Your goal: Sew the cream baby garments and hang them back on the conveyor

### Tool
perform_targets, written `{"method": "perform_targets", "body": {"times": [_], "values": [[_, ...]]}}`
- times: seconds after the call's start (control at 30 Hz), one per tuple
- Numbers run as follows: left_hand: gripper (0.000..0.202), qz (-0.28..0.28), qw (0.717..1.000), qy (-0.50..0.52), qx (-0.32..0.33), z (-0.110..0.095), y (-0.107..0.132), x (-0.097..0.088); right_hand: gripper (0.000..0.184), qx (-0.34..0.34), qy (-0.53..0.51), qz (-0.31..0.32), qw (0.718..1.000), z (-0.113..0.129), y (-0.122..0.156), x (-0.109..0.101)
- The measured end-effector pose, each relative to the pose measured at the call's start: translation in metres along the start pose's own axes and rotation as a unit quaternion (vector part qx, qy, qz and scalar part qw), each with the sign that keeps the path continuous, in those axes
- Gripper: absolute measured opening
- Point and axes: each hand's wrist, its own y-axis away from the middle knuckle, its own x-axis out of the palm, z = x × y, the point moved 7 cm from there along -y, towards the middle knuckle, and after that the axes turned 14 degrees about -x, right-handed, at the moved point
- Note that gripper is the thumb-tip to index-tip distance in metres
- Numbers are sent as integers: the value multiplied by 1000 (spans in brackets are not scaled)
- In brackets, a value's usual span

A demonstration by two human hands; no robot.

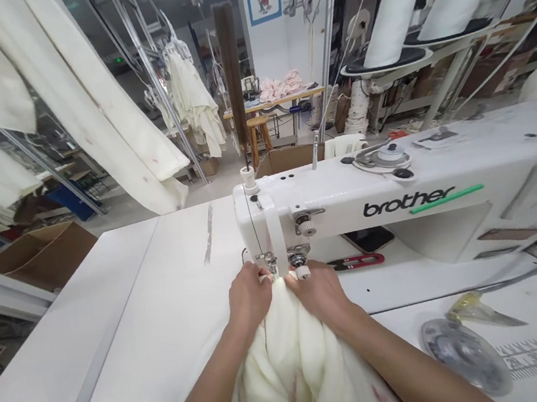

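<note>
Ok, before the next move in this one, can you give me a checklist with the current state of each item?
1. Left hand at the cream fabric: ok, beside its far end.
2. Right hand at the fabric: ok, on the opposite side.
3. Fabric flat in front of the sewing machine: not ok, bunched in folds between the forearms.
4. Fingertips clear of the needle: cannot tell, too small to make out.
5. Red-handled snips off the fabric: ok, lying under the machine's arm.

Cream fabric (293, 356), pink-marked, is lying in bunched folds before the sewing machine (333, 182), narrowing toward its needle end.
</note>
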Motion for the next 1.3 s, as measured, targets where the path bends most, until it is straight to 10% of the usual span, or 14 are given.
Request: {"method": "perform_targets", "body": {"times": [1.3], "values": [[20,8,999,34,34,-2,-1,-7,20,-49,-9,9,999,-6,4,-2]]}}
